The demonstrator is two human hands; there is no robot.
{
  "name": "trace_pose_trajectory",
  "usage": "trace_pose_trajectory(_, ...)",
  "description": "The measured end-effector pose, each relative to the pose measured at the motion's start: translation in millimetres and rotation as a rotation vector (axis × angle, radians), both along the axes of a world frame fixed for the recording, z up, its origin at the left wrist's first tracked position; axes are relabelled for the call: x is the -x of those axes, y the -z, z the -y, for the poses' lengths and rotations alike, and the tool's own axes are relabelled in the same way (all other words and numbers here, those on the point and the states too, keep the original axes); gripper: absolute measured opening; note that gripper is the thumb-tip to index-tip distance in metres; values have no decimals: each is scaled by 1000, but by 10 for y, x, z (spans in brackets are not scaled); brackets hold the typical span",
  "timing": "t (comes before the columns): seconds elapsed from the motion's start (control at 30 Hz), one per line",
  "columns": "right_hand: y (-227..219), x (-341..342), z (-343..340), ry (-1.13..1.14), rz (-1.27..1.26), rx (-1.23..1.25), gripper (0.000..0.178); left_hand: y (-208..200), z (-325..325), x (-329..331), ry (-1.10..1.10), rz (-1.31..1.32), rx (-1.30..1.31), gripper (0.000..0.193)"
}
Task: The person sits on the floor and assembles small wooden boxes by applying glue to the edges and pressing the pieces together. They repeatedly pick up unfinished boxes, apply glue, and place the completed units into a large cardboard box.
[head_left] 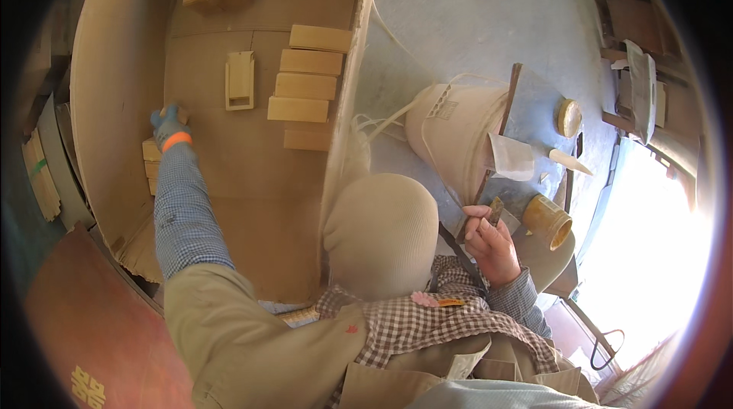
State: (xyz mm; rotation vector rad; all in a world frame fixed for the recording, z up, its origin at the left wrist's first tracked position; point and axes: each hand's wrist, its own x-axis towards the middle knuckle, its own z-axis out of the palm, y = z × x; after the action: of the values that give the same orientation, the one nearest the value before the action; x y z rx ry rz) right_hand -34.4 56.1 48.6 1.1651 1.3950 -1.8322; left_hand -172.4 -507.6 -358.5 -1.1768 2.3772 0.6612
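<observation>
Head view, looking down. The left hand (169,125), in a blue glove with an orange cuff, is stretched far out over a brown board surface (252,180) and rests on the top of a small stack of wooden blocks (152,161) at the board's left edge; its fingers appear curled over the topmost block, though whether the block is actually pinched cannot be told at this size. The right hand (490,237), bare, is kept close to the body and is closed around a small dark tool (496,210), possibly a brush or scraper; its working end is not resolved. Beyond and to the right of the left hand, a row of flat wooden pieces (305,77) is laid out, with a small frame-like piece (240,81) just beside it. Just beyond the right hand stand a pale bucket (454,134) and a yellow jar (547,220).

The step in hand is judged to be the fetching of a block. The next move would call for a firm grip and a draw back toward the right hand.

The centre is masked by a ribbed beige cloth shape (380,233); the bucket's contents are hidden, and the lower right is washed out by glare.
</observation>
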Motion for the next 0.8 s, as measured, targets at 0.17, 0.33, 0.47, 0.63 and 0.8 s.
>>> trace_pose_trajectory(0.17,-20,-59,-101,19,-68,16,36,-371,-310,-348,-80,-319,-125,57)
trace_pose_trajectory(0.33,-37,-88,-70,-84,-140,-21,35,-1598,-931,-587,-94,-783,-513,58)
trace_pose_trajectory(0.47,-71,-121,41,-220,-247,-102,38,-2829,-1593,-666,282,-1114,-707,58)
trace_pose_trajectory(0.63,-213,-252,101,-273,-627,-181,50,-3806,-2585,-908,609,-1193,-1050,61)
trace_pose_trajectory(0.8,-330,-428,-87,-58,-595,218,60,-4165,-3378,-1295,727,-998,-1256,66)
